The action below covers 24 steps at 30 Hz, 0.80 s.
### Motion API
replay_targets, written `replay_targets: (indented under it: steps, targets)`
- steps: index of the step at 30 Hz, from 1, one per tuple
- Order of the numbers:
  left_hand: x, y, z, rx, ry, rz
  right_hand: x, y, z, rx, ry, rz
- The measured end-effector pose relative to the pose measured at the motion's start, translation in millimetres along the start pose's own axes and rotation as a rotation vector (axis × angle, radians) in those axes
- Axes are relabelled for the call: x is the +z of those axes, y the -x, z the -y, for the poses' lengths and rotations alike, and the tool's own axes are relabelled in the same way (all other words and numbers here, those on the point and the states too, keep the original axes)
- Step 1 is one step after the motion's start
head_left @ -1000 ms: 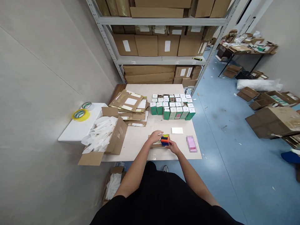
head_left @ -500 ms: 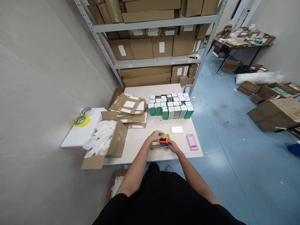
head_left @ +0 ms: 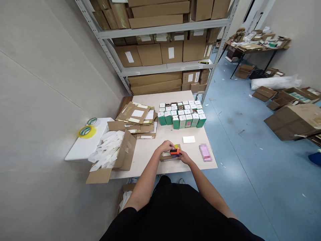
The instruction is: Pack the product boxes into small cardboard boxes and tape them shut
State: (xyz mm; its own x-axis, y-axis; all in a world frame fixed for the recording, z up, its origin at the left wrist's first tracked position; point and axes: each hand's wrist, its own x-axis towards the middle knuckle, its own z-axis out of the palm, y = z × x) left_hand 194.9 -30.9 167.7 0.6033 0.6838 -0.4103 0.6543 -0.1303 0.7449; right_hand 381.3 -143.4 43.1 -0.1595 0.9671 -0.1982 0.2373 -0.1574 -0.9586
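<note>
The handling looks partway through: at the left, a stack of flattened cardboard (head_left: 132, 113) lies apart from the hands, while the left hand (head_left: 166, 146) rests at the left side of a small cardboard piece (head_left: 169, 158) on the near part of the table (head_left: 147, 162), its fingers bent, though whether they pinch anything I cannot tell. An orange-and-black tool (head_left: 175, 152), perhaps a tape dispenser, is over the right part of that piece; the right hand (head_left: 185, 157) seems to have thumb and fingers closed on the tool's right side. This piece is probably unfinished; whether any tape is on it is too small to tell. As for materials, from the left come a glossy yellow tape roll (head_left: 90, 134), ring-shaped, then an open corrugated carton (head_left: 127, 150) heaped with limp, tangled white strips (head_left: 107, 147). The flattened stack is brown and stiff, with shiny bands and white labels. The tool looks blocky and plastic. Beyond it, green-and-white boxes (head_left: 182, 122) stand upright in rows, then a smooth rectangular white card (head_left: 189, 139) and, rightmost, a pink item (head_left: 205, 152) blurred by pixels.
</note>
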Motion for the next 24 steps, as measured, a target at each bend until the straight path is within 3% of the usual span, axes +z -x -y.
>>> replay_targets:
  steps: [12, 24]
  targets:
    - [5.8, 10, -4, 0.035, -0.048, -0.297, -1, 8, 35, 0.013, 0.073, -0.097]
    - [-7.0, 31, 6, -0.179, 0.167, -0.480, -26, 11, 53, 0.000, 0.132, 0.008]
